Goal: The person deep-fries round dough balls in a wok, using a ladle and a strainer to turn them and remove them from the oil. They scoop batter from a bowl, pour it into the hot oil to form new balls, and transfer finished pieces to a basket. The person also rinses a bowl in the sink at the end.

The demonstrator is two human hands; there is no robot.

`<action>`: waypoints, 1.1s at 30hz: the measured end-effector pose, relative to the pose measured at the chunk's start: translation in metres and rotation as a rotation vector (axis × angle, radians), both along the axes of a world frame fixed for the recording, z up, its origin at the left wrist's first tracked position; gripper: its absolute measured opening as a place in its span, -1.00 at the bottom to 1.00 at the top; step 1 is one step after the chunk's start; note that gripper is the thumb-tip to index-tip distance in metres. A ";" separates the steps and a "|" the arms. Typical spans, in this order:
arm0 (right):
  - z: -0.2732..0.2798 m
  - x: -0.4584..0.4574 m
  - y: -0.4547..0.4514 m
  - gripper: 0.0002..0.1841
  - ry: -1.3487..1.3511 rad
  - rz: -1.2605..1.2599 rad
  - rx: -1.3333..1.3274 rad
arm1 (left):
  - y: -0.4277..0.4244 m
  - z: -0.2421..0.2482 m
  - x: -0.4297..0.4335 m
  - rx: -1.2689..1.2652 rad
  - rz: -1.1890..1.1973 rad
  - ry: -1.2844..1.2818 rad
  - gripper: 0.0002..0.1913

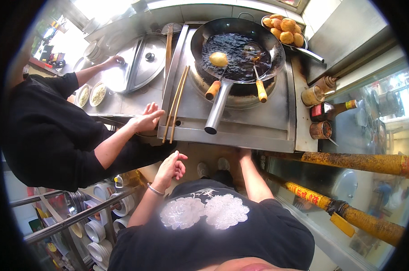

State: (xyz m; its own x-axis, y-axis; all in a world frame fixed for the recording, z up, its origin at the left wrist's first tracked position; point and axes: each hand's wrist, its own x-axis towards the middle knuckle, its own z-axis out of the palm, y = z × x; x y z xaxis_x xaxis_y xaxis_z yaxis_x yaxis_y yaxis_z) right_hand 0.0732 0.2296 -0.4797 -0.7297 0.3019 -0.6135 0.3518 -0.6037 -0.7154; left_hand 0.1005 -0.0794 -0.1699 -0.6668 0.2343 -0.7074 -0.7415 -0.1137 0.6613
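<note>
My left hand (171,169), a bangle at its wrist, is raised in front of the stove (251,117) with fingers apart and nothing in it. My right hand (245,154) reaches to the stove's front edge; its fingers are hidden under the rim. A black wok (204,30) of bubbling dark oil stands on the burner. One golden fried cake (219,59) floats in it. Two metal tools with wooden handles, a left one (213,90) and a right one (261,91), lean in the wok beside its steel handle (219,106). Long wooden chopsticks (176,105) lie along the stove's left side.
At left, a co-worker's hand (147,118) extends near the chopsticks; their other hand (114,62) touches a shiny lid. Fried cakes (287,28) fill a tray at back right. A sauce bottle (329,110) and jars line the right ledge. Yellow pipes (353,162) run at right.
</note>
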 end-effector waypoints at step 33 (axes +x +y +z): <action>0.346 -0.156 0.080 -0.75 0.119 0.525 0.369 | 0.088 0.058 -0.227 0.562 -0.043 -0.126 -0.82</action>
State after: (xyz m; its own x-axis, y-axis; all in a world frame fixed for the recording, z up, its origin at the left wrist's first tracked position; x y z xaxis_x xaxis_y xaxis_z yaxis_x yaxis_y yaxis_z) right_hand -0.0825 0.3100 -0.1341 -0.8941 0.0617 -0.4436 0.4386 -0.0804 -0.8951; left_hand -0.1262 0.0085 -0.1114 -0.5671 0.6223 -0.5396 -0.8223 -0.3903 0.4141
